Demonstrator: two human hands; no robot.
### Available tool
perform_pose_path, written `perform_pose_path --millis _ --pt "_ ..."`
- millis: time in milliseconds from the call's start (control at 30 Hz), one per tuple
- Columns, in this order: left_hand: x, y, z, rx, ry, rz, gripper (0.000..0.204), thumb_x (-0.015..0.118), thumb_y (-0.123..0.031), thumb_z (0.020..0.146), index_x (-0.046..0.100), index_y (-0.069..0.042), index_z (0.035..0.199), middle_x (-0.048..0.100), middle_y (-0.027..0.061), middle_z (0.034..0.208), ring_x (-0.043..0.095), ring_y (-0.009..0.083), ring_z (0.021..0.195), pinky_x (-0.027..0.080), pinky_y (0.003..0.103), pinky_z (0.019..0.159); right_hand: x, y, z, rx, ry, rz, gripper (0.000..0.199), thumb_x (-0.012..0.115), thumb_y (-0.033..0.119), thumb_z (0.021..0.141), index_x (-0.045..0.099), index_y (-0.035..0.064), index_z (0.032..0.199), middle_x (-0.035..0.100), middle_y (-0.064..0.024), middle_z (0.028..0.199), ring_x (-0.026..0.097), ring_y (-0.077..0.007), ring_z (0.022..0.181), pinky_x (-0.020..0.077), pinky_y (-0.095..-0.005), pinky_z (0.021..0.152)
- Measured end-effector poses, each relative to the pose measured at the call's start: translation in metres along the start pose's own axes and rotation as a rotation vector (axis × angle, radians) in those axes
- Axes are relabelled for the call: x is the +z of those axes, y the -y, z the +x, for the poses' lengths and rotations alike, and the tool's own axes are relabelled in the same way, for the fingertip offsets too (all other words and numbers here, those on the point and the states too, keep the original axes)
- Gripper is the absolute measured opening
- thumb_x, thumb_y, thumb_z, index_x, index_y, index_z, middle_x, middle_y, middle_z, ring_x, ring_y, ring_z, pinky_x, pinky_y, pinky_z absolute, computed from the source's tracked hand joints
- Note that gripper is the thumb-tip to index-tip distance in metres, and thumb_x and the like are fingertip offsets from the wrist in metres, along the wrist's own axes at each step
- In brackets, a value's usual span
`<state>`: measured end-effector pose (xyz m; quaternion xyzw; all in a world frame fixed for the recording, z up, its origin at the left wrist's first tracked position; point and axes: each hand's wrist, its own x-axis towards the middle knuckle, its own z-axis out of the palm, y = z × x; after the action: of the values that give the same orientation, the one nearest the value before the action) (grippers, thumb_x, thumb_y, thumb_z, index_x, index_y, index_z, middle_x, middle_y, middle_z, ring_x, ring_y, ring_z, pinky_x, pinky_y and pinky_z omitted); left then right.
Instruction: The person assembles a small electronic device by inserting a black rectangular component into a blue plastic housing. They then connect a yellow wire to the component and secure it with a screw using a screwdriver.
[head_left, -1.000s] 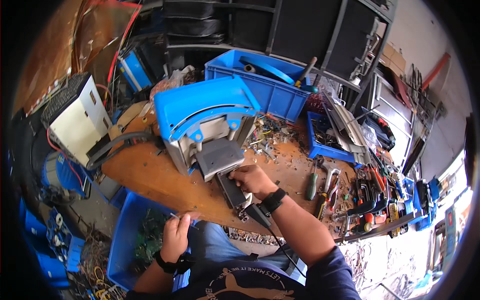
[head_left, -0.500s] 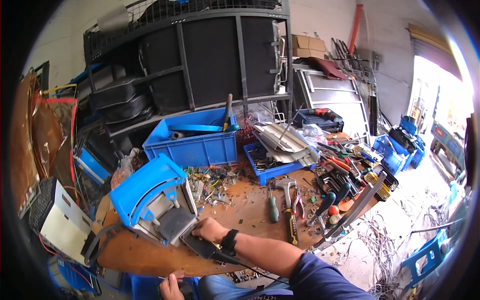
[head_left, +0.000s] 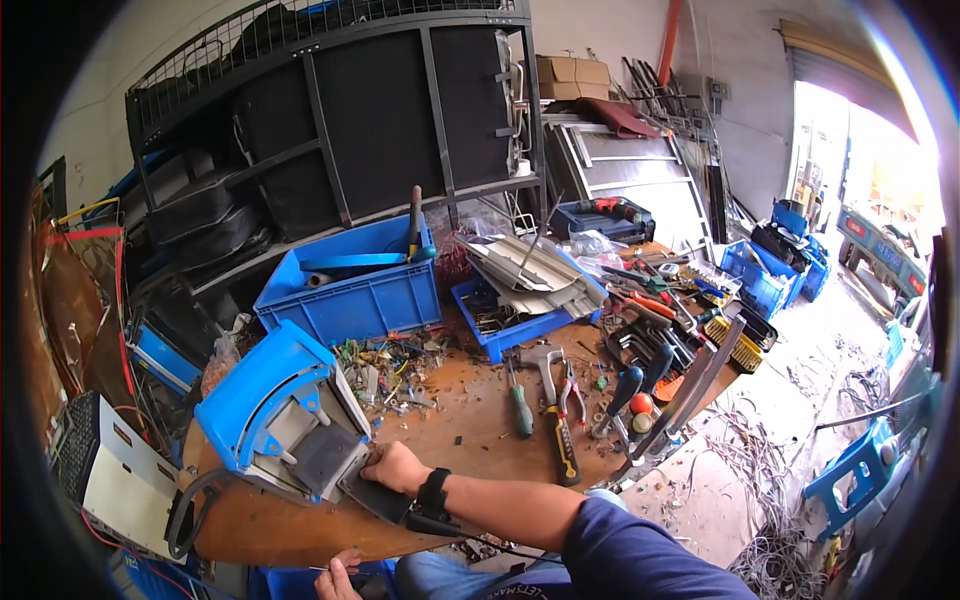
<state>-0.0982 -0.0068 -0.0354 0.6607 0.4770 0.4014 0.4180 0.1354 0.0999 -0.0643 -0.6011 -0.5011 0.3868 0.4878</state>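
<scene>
Where a brown wooden bench (head_left: 290, 532) curves toward the person's lap, a blue-and-grey machine housing (head_left: 262, 408) sits tilted at its left end. Of the two hands, the right hand (head_left: 396, 468) has its fingers bent against a flat black flap (head_left: 376, 503) at the housing's near edge; whether it grips or only presses, I cannot tell. The left hand (head_left: 340, 578), low at the bench's front edge, pinches a thin pale rod (head_left: 319, 569) in its fingers. Behind the housing stands a large blue crate (head_left: 350, 312), with small mixed scrap (head_left: 385, 375) strewn before it. Right of the right hand lie three tools, side by side — a green-handled screwdriver (head_left: 522, 412), a hammer (head_left: 562, 450) with a black-and-yellow handle, and red-handled pliers (head_left: 573, 402). Beyond them, long grey strips (head_left: 535, 278) rest across a shallow blue tray (head_left: 497, 349).
</scene>
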Motion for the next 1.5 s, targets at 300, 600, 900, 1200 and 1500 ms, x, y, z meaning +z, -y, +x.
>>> perform_pose_path --millis 300,600,900,1200,1500 --pt "-0.012 0.003 -0.003 -0.018 -0.048 0.053 0.043 0.038 -0.027 0.103 0.067 0.005 0.105 0.069 0.0139 0.095 0.064 0.0224 0.089 0.048 0.033 0.083 -0.004 -0.003 0.004 0.003 0.041 -0.018 0.016 0.071 0.016 0.074 0.071 0.0009 0.08 0.067 -0.0134 0.07 0.066 -0.0243 0.067 0.0519 -0.0367 0.064" --pt "-0.005 0.004 0.004 -0.024 -0.013 0.083 0.044 0.037 -0.028 0.104 0.066 0.005 0.106 0.069 0.0145 0.098 0.064 0.0229 0.091 0.048 0.033 0.085 -0.01 0.005 0.004 0.007 0.049 -0.117 0.022 0.068 0.015 0.079 0.07 -0.0021 0.092 0.069 -0.0185 0.079 0.067 -0.0304 0.072 0.0519 -0.04 0.072" --pt "-0.01 0.005 0.001 -0.051 -0.035 0.134 0.044 0.036 -0.03 0.104 0.066 0.001 0.11 0.069 0.0155 0.102 0.064 0.0242 0.094 0.048 0.034 0.086 -0.011 0.02 -0.012 0.052 0.046 -0.016 0.028 0.069 0.022 0.079 0.069 -0.0048 0.088 0.067 -0.022 0.078 0.067 -0.0334 0.075 0.0513 -0.0412 0.071" --pt "-0.007 0.026 0.002 0.07 -0.089 0.091 0.036 0.04 -0.019 0.1 0.067 0.005 0.1 0.069 0.0137 0.093 0.063 0.0211 0.082 0.049 0.032 0.073 -0.015 0.02 -0.017 0.007 0.058 -0.279 0.026 0.063 0.024 0.08 0.072 0.0042 0.093 0.069 -0.0199 0.089 0.067 -0.0364 0.083 0.053 -0.0428 0.077" --pt "-0.006 0.029 -0.003 0.046 -0.108 0.017 0.034 0.042 -0.018 0.1 0.067 0.004 0.099 0.064 0.0096 0.079 0.059 0.0166 0.073 0.046 0.029 0.065 -0.102 0.034 0.015 -0.229 0.052 -0.568 0.028 0.06 0.025 0.086 0.069 0.0012 0.096 0.068 -0.0214 0.086 0.066 -0.0356 0.082 0.0517 -0.0427 0.075"
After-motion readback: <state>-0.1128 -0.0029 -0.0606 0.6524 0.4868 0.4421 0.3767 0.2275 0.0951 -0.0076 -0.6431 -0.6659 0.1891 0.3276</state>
